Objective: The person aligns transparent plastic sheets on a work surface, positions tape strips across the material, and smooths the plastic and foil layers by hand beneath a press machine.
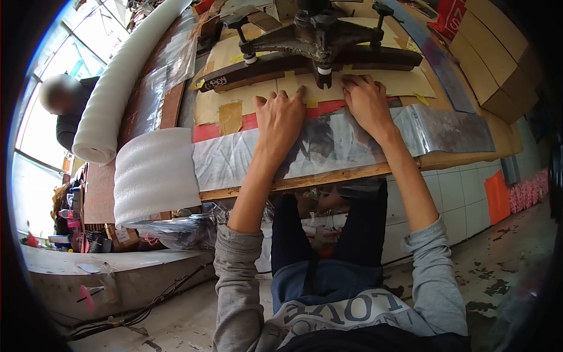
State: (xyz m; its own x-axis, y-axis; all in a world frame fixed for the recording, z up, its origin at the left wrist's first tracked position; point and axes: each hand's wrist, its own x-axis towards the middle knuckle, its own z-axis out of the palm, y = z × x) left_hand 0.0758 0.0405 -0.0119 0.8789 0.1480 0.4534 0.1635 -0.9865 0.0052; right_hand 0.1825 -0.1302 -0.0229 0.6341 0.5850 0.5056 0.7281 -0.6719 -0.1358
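A tan card sheet (249, 109) lies on the bench under a dark metal clamp bar (258, 73), with pieces of yellow tape along it. My left hand (280, 114) rests on the sheet's near part, bent fingers apart and tips touching it. To its right, my right hand (365, 105) also has bent fingertips on the card, just below the clamp's central foot (323, 77). Anything under the fingertips is hidden. A red strip (223, 129) runs along the sheet's near edge, beside clear plastic film (226, 158) beneath my wrists.
Black screw knobs (236, 22) stand on the clamp frame. White foam (155, 176) hangs over the bench's left corner; a large foam roll (126, 82) lies beyond it. Cardboard boxes (489, 53) stand at right. Another person (67, 105) is at far left.
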